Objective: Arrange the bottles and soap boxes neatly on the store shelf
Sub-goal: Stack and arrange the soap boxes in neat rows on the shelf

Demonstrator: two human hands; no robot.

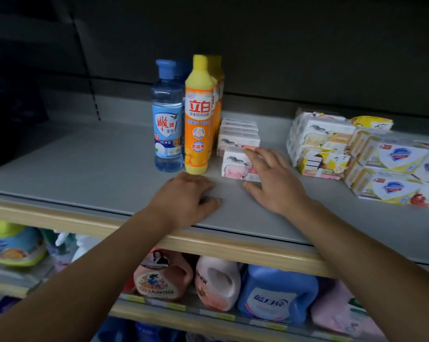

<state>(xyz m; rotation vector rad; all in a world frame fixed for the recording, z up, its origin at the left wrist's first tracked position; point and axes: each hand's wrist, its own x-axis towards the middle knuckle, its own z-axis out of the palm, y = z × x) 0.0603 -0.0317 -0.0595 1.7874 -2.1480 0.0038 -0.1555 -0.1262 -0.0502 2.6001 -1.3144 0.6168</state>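
Because the front soap box (235,165) lies directly under the fingers of the right hand (272,180), that hand is plainly the nearer one for the next nudge. Its fingers are spread and fairly straight over the box's right end, thumb down on the shelf (85,166) before it; I judge it touching, not gripping. The box sits near the shelf's front edge, its long axis running left to right, just beside the yellow bottle (198,119) and ahead of a row of like boxes (238,134). The left hand (186,198) rests on the front edge with loosely curled fingers, holding nothing. Unsorted soap packs (317,141) crowd the right end.
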